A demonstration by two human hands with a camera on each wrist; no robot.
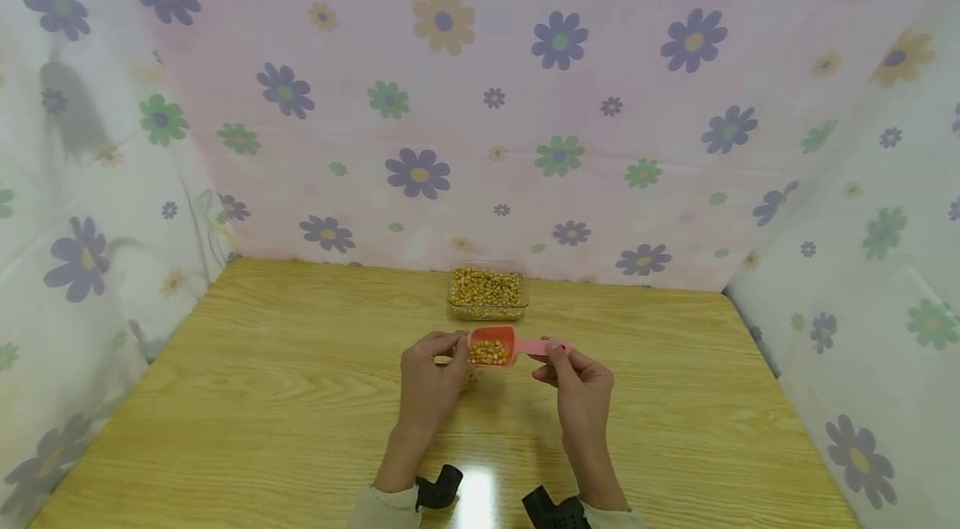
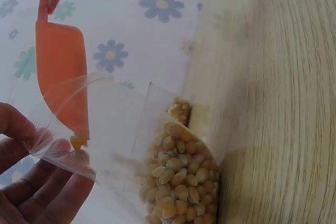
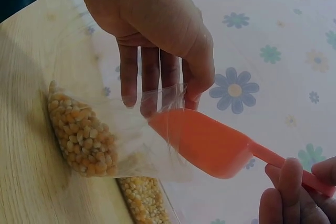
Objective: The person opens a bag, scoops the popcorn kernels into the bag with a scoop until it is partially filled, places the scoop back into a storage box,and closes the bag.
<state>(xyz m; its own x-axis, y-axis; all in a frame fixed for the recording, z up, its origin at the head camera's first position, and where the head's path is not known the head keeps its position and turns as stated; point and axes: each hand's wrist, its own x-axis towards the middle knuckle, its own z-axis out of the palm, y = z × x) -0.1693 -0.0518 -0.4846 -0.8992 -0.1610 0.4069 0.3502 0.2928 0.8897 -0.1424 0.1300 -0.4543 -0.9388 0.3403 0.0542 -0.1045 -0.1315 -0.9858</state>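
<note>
My left hand [image 1: 431, 379] pinches the rim of a clear plastic bag [image 3: 134, 153], thumb against fingers. Corn kernels [image 2: 181, 179] fill the lower part of the bag, which stands on the table. In my right hand [image 1: 587, 396] is the handle of an orange-pink scoop [image 3: 210, 142], gripped between thumb and fingers. The scoop's front end lies inside the bag's mouth, close to the left fingers. Kernels lie in the scoop in the head view, and a few show at its lip in the left wrist view. From above, the hands and scoop hide most of the bag.
A clear rectangular container [image 1: 487, 313] of corn kernels stands behind the hands, near the back edge of the wooden table [image 1: 300, 379]. Flowered cloth [image 1: 495, 129] hangs at the back and on both sides.
</note>
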